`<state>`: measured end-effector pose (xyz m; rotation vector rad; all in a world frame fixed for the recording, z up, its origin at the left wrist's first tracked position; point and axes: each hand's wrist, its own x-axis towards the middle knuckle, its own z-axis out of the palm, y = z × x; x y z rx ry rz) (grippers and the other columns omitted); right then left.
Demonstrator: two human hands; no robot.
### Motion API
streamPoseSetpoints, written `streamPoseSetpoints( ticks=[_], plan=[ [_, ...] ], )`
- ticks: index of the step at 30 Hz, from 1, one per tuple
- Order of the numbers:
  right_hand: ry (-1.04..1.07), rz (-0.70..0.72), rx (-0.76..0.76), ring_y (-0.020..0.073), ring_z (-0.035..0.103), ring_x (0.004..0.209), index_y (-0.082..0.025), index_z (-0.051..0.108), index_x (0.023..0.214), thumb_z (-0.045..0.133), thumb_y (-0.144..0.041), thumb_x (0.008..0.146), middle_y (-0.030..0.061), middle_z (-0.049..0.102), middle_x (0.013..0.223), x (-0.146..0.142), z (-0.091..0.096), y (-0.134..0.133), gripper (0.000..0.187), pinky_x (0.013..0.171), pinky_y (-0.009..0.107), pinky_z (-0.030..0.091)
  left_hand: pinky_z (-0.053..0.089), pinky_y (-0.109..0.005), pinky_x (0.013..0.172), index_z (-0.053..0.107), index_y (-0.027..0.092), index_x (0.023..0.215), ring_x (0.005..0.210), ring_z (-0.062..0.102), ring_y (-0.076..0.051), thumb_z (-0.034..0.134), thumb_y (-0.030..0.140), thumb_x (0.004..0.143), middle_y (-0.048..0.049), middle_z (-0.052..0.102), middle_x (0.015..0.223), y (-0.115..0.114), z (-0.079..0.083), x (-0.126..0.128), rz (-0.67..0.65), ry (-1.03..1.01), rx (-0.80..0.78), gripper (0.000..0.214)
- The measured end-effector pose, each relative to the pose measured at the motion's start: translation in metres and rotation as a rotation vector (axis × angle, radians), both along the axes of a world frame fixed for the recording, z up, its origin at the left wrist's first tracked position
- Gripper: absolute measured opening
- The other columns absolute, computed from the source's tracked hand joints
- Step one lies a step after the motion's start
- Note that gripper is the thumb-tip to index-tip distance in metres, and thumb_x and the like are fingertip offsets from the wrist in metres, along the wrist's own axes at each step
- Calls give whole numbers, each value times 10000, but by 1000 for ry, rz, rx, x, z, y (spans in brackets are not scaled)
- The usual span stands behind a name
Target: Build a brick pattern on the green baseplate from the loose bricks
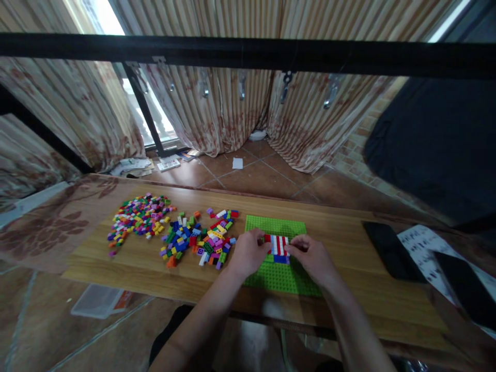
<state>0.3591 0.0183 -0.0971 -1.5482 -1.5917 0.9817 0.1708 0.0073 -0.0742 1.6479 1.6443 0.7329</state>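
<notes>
A green studded baseplate (276, 226) lies on the wooden table (349, 243). On its middle sits a small block of red, white and blue bricks (277, 246). My left hand (248, 254) presses against the block's left side with curled fingers. My right hand (313, 258) pinches the block's right side. Whether either hand also holds a loose brick is hidden. To the left of the plate lie two heaps of loose coloured bricks (197, 237), the farther heap (136, 217) made of smaller pieces.
Two dark phones (391, 250) and a printed sheet (426, 248) lie at the table's right end. A black frame bar (248, 54) crosses overhead. Curtains hang behind; papers lie on the tiled floor. A clear plastic lid (96, 301) lies on the floor, front left.
</notes>
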Motion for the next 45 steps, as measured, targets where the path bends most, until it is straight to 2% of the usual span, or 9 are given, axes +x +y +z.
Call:
streamPoseSetpoints(
  ticks=[14,17,20,23,26,30,32,38,45],
  plan=[
    [-55,22,-6,183,592,606,-192,644,685,679,-525,701,31,664,649,7,2,-3,336,574,304,436,412,-242,592,696,152,928,643,606,-147,586,271,823,-34,693,735,-2,0,-4,18,-5,51,193],
    [31,-89,-11,158,550,548,-192,641,670,680,-547,694,17,625,596,7,11,-3,357,513,276,408,438,-247,621,699,138,983,659,612,-148,554,278,846,-44,700,754,1,4,-15,130,-75,99,244],
    [230,-276,50,110,462,474,-197,597,631,678,-557,696,-18,552,543,3,21,-2,375,456,240,357,431,-228,606,706,139,898,643,585,-130,535,277,852,-19,667,708,5,10,-32,244,-228,204,224],
    [370,-413,176,85,419,472,-197,570,630,687,-496,729,-41,520,545,-6,28,-1,336,455,220,332,404,-195,552,682,141,814,573,527,-93,547,321,847,18,595,630,9,19,-51,466,-528,348,227],
    [347,-460,329,91,452,514,-193,590,668,673,-427,780,-38,537,578,-21,32,-5,273,500,224,358,378,-165,511,666,131,847,520,486,-60,596,336,822,38,550,603,9,28,-72,702,-914,450,218],
    [231,-329,427,107,477,524,-205,598,700,631,-386,835,-36,547,580,-51,36,-21,229,514,237,379,365,-148,481,605,134,793,456,450,-31,579,239,840,62,496,569,4,37,-98,850,-1452,273,118],
    [164,-194,453,115,499,539,-213,604,723,624,-367,848,-29,574,606,-68,35,-32,199,521,244,394,371,-151,468,576,138,760,426,431,-29,507,187,881,67,471,542,0,40,-108,871,-1592,168,148],
    [-88,368,431,161,613,740,-242,632,880,503,-254,927,28,661,806,-109,17,-55,137,691,284,469,389,-148,451,561,140,769,407,436,-26,412,168,944,68,473,529,-7,48,-125,883,-1662,207,232],
    [-253,497,394,192,613,914,-241,640,1106,477,-183,925,60,633,1027,-128,-2,-52,251,806,321,493,427,-157,461,568,130,787,406,451,-32,379,146,955,59,495,538,-13,48,-136,833,-1670,178,253]
  ],
)
